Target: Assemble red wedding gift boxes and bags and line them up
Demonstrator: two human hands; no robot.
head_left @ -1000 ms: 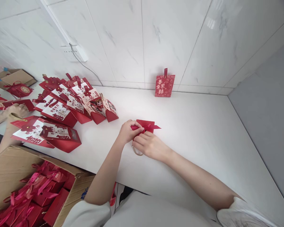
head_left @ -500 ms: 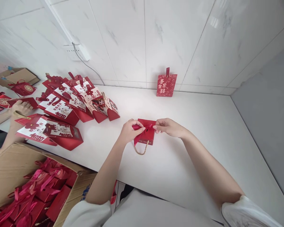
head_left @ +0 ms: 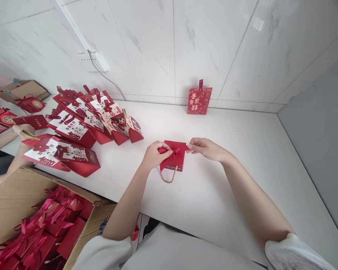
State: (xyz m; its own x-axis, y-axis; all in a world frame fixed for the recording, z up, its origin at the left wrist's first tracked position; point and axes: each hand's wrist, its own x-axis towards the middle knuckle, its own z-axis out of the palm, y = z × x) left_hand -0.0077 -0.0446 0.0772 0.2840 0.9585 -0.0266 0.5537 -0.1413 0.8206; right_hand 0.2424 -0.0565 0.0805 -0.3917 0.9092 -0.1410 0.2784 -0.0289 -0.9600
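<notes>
The small red box [head_left: 180, 159] lies on the white table [head_left: 242, 146]. The left hand [head_left: 155, 155] pinches bunched ribbon [head_left: 163, 163]; the right hand [head_left: 206, 148] pinches one tail. The ribbon is probably soft and slippery; the box, likely light and crushable, is best held by its edges.

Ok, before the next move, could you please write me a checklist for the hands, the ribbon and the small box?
1. Left hand has hold of the red ribbon: ok.
2. Right hand pinches a ribbon tail: ok.
3. Small red box rests on the table: ok.
4. Rope handle clear of both hands: ok.
5. Ribbon free of both hands: not ok.
6. Ribbon fastened firmly: cannot tell.
</notes>
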